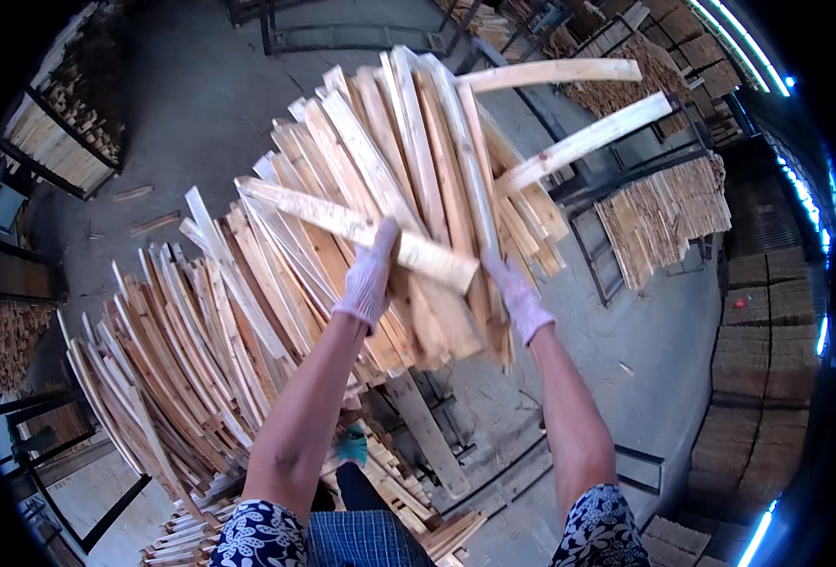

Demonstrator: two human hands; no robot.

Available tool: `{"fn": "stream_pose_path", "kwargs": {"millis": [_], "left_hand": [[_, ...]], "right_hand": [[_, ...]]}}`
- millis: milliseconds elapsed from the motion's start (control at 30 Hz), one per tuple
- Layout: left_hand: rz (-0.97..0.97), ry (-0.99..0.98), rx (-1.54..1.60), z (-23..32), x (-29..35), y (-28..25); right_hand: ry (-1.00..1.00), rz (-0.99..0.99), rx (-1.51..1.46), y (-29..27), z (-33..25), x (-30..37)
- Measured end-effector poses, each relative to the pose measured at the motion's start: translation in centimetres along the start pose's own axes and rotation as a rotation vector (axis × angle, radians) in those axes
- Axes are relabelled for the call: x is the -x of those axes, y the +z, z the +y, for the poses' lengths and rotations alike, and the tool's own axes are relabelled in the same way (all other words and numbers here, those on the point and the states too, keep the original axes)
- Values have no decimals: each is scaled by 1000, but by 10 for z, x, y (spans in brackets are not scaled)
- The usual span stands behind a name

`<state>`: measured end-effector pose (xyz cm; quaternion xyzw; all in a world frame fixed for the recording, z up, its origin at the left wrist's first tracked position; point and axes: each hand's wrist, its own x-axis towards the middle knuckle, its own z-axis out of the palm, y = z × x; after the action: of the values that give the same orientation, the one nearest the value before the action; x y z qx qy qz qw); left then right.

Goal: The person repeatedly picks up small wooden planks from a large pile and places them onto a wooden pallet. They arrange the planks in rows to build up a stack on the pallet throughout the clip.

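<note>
My left hand [371, 276], in a pale knitted glove, is closed around the middle of a short wooden plank [342, 222]. This plank lies slantwise across a large heap of long wooden planks [380, 170]. Just past its right end is my right hand [518, 295], gloved alike. Its fingers reach out along the edge of the heap, apart, and touch the planks there; their tips are partly hidden. Two pale planks, a curved one [550, 73] and a straight one [588, 142], jut out from the heap's far right.
More planks [172, 359] lean in a long row at the left. A stacked bundle of wood [664, 217] rests on a metal frame at the right. Dark brown stacks [763, 369] line the right wall. Another person's teal-gloved hand [352, 444] shows below the heap. Offcuts [153, 224] lie on the floor.
</note>
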<state>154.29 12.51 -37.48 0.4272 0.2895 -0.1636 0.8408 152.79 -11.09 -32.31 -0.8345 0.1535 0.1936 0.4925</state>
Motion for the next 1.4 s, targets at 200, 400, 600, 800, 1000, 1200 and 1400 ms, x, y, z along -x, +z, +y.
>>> {"fn": "stream_pose_path", "kwargs": {"millis": [200, 400, 600, 800, 1000, 1200, 1400], "left_hand": [[-103, -227, -92, -6, 41, -89], [-45, -236, -174, -8, 47, -82], [-135, -283, -216, -1, 57, -108], [4, -267, -198, -2, 132, -170], [35, -359, 94, -49, 203, -199], [26, -375, 21, -46, 229, -228], [228, -367, 0, -12, 345, -229]], "right_hand": [[-125, -260, -157, 52, 93, 60], [301, -121, -801, 84, 35, 81], [164, -79, -578, 91, 67, 89], [283, -156, -620, 141, 91, 178], [263, -34, -860, 179, 43, 169], [277, -122, -824, 197, 24, 208], [470, -127, -912, 216, 39, 300]]}}
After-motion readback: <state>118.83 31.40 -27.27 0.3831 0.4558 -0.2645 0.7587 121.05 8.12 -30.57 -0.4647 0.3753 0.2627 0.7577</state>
